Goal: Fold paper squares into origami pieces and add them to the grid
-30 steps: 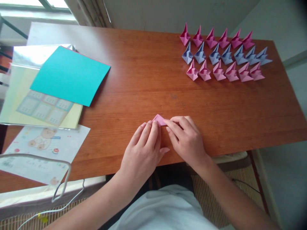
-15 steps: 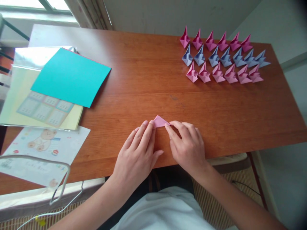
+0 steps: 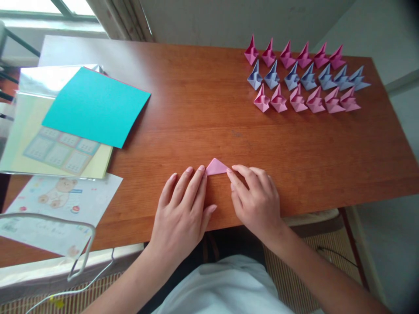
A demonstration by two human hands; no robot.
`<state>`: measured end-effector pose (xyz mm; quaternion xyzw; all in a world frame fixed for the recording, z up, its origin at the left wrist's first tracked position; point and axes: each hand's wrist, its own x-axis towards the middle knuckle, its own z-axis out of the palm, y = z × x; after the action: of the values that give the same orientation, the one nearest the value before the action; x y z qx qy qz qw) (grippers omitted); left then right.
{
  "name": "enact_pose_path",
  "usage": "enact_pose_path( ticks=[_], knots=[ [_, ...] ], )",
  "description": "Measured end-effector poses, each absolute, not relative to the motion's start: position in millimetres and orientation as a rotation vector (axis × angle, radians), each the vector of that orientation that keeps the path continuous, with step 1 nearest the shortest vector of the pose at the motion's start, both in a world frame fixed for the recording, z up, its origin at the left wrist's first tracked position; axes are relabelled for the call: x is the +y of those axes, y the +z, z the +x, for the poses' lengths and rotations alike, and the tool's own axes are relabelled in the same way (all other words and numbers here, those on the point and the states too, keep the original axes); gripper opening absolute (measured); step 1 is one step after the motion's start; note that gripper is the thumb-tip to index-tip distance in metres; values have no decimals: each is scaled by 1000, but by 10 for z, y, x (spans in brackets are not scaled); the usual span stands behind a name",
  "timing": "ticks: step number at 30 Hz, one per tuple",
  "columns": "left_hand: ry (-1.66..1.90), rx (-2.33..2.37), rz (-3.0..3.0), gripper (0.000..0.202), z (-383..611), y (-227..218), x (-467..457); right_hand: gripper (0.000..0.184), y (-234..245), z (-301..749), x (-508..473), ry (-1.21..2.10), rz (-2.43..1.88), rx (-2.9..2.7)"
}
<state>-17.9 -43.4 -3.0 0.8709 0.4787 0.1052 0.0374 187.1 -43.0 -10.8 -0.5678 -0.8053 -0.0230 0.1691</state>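
A small piece of folded pink paper point(image 3: 216, 167), roughly a flat triangle, lies on the wooden table near its front edge. My left hand point(image 3: 183, 205) rests palm down with its fingers outstretched, the index fingertip touching the paper's left corner. At the right corner, my right hand point(image 3: 257, 196) pinches the paper between thumb and index finger, its other fingers curled. Toward the back right stand rows of folded paper figures: dark pink figures point(image 3: 286, 56), blue figures point(image 3: 292, 77) and light pink figures point(image 3: 297, 99).
A turquoise sheet point(image 3: 96, 107) lies over a clear folder point(image 3: 98, 168) of pale yellow paper on the left. Below is a sheet with a bear print point(image 3: 104, 192). A bent pale metal tube point(image 3: 59, 220) crosses the front left corner, and a white cable point(image 3: 78, 288) hangs beneath.
My left hand has slid slightly left, its fingers spreading and uncovering more of the paper's left corner. My right hand has barely moved and stays at the right corner.
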Motion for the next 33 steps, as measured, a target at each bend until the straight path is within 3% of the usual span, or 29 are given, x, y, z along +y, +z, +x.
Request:
enact_pose_path(
  ticks=[33],
  knots=[
    [336, 1503, 2777, 72, 33, 4, -459, 37, -130, 1884, -397, 32, -1568, -2262]
  ],
)
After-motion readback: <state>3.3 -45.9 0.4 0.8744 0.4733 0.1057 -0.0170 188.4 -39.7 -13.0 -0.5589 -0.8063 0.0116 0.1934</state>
